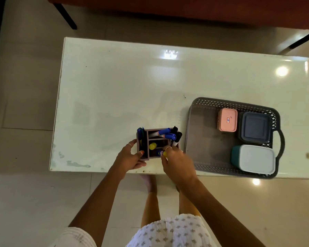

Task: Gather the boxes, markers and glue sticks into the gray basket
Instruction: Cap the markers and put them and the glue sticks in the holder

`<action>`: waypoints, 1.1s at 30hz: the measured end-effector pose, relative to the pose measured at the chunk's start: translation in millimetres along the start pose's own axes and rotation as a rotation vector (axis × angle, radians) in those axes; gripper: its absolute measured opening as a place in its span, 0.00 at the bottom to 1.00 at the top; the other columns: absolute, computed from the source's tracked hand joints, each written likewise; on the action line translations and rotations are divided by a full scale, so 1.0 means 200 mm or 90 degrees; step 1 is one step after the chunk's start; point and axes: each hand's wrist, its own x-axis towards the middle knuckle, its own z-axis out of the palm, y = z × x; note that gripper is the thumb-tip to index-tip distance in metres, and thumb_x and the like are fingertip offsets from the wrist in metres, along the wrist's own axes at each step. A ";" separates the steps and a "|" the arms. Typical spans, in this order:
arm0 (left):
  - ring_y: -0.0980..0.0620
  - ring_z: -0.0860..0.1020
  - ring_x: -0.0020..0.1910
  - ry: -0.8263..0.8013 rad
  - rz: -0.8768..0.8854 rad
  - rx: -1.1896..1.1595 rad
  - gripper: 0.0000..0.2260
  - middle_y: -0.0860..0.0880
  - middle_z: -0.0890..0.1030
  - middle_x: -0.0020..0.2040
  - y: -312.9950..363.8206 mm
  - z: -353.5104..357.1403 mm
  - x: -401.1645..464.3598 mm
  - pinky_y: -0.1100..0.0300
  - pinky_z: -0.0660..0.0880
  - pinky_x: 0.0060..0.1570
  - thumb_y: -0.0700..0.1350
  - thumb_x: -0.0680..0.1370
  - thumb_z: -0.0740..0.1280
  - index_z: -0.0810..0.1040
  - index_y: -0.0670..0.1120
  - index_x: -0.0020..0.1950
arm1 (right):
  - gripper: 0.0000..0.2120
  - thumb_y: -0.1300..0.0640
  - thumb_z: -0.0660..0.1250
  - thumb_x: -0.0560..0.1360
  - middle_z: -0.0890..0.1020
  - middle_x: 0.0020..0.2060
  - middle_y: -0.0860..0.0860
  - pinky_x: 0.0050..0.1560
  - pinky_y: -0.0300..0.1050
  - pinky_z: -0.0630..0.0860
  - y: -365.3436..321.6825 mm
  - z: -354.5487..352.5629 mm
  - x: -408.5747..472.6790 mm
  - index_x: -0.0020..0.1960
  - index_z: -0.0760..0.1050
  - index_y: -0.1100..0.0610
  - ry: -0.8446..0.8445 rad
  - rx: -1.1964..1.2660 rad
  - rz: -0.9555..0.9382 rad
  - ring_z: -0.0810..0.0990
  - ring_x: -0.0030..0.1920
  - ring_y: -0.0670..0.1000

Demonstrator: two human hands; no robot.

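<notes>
1. Your left hand point(130, 155) wraps the organizer point(157, 144) at the counter's point(105, 86) near edge.
2. Your right hand point(175, 160) pinches a yellow-capped glue stick point(162, 153); lift it straight up.
3. The gray basket point(203, 139), to the right, already holds three boxes point(227, 119).

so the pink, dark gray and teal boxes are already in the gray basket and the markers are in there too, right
Not quite. The head view shows the pink box, dark gray box and teal box in the gray basket, but the markers are not. They stand in the organizer on the table, held by the left hand and right hand.
</notes>
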 end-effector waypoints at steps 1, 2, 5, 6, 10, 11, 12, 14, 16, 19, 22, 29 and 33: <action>0.43 0.84 0.45 0.001 0.001 0.000 0.27 0.37 0.81 0.56 0.00 0.00 0.00 0.57 0.81 0.43 0.41 0.79 0.64 0.59 0.53 0.75 | 0.11 0.59 0.58 0.79 0.78 0.56 0.55 0.52 0.49 0.79 0.00 0.01 0.00 0.60 0.72 0.58 0.001 0.003 -0.004 0.80 0.52 0.55; 0.43 0.84 0.45 0.002 0.002 0.001 0.27 0.37 0.81 0.56 0.00 0.00 0.00 0.57 0.81 0.44 0.41 0.79 0.64 0.59 0.53 0.75 | 0.11 0.60 0.59 0.79 0.79 0.56 0.55 0.52 0.50 0.79 0.00 0.02 0.00 0.60 0.72 0.58 0.004 0.005 -0.007 0.80 0.52 0.56; 0.42 0.84 0.46 0.005 0.002 0.004 0.27 0.37 0.82 0.56 -0.01 0.00 0.00 0.55 0.81 0.46 0.41 0.79 0.65 0.59 0.53 0.75 | 0.11 0.61 0.58 0.79 0.80 0.54 0.55 0.50 0.50 0.80 0.02 0.03 -0.01 0.60 0.72 0.58 0.022 0.017 -0.003 0.81 0.50 0.56; 0.42 0.84 0.46 0.005 0.002 0.004 0.27 0.37 0.82 0.55 -0.01 0.00 0.00 0.55 0.81 0.46 0.41 0.79 0.65 0.59 0.53 0.75 | 0.11 0.60 0.58 0.79 0.80 0.54 0.55 0.50 0.49 0.80 0.03 0.04 -0.01 0.61 0.72 0.57 0.028 0.020 0.005 0.81 0.50 0.56; 0.45 0.84 0.43 0.006 -0.007 -0.008 0.27 0.37 0.82 0.55 -0.01 0.01 0.00 0.55 0.81 0.46 0.41 0.79 0.65 0.59 0.53 0.75 | 0.11 0.58 0.58 0.80 0.81 0.52 0.54 0.52 0.44 0.78 0.09 0.03 -0.06 0.60 0.73 0.57 0.053 0.055 0.041 0.81 0.48 0.53; 0.45 0.84 0.43 0.010 -0.009 -0.006 0.27 0.37 0.82 0.55 -0.01 0.01 0.00 0.56 0.81 0.46 0.41 0.79 0.65 0.59 0.53 0.75 | 0.11 0.57 0.57 0.80 0.81 0.50 0.53 0.50 0.43 0.78 0.10 0.03 -0.07 0.59 0.74 0.57 0.066 0.067 0.051 0.81 0.47 0.52; 0.46 0.84 0.43 0.013 -0.009 0.000 0.27 0.37 0.82 0.54 -0.01 0.01 0.00 0.56 0.81 0.45 0.41 0.79 0.65 0.59 0.53 0.75 | 0.11 0.56 0.57 0.80 0.81 0.49 0.53 0.48 0.43 0.78 0.12 0.03 -0.08 0.57 0.74 0.58 0.079 0.077 0.065 0.80 0.45 0.51; 0.46 0.84 0.44 0.024 -0.006 0.020 0.27 0.37 0.82 0.54 -0.01 0.01 0.00 0.57 0.81 0.44 0.41 0.79 0.65 0.59 0.53 0.75 | 0.10 0.55 0.58 0.80 0.81 0.47 0.54 0.47 0.44 0.79 0.15 0.03 -0.10 0.56 0.74 0.58 0.110 0.110 0.100 0.80 0.43 0.51; 0.44 0.84 0.44 0.044 0.003 0.044 0.27 0.38 0.82 0.54 -0.01 0.02 -0.01 0.55 0.82 0.47 0.41 0.79 0.64 0.59 0.53 0.75 | 0.10 0.55 0.59 0.79 0.80 0.48 0.54 0.47 0.45 0.80 0.19 0.04 -0.10 0.57 0.73 0.58 0.138 0.142 0.125 0.80 0.44 0.52; 0.43 0.84 0.46 0.076 0.016 0.076 0.26 0.39 0.81 0.56 -0.02 0.04 -0.01 0.51 0.81 0.51 0.41 0.79 0.64 0.60 0.51 0.75 | 0.13 0.55 0.60 0.79 0.78 0.53 0.56 0.50 0.49 0.80 0.23 0.04 -0.06 0.61 0.71 0.58 0.141 0.196 0.149 0.80 0.49 0.54; 0.43 0.84 0.48 0.102 0.025 0.095 0.25 0.40 0.80 0.59 -0.02 0.06 -0.02 0.53 0.80 0.52 0.42 0.79 0.64 0.62 0.50 0.75 | 0.16 0.56 0.59 0.79 0.77 0.59 0.57 0.57 0.50 0.78 0.25 0.02 0.01 0.66 0.69 0.59 0.099 0.225 0.166 0.79 0.55 0.56; 0.41 0.83 0.49 0.126 0.038 0.107 0.24 0.39 0.82 0.54 -0.01 0.11 -0.04 0.45 0.79 0.54 0.38 0.75 0.66 0.68 0.47 0.71 | 0.12 0.54 0.57 0.79 0.82 0.46 0.57 0.44 0.48 0.78 0.26 -0.04 0.10 0.51 0.77 0.59 0.050 0.150 0.147 0.80 0.42 0.55; 0.41 0.84 0.45 0.116 0.010 0.088 0.25 0.39 0.82 0.54 -0.01 0.08 -0.06 0.48 0.81 0.52 0.38 0.76 0.67 0.67 0.47 0.72 | 0.10 0.57 0.59 0.79 0.81 0.48 0.58 0.48 0.53 0.80 0.24 -0.02 0.09 0.55 0.74 0.61 0.007 0.167 0.132 0.81 0.46 0.57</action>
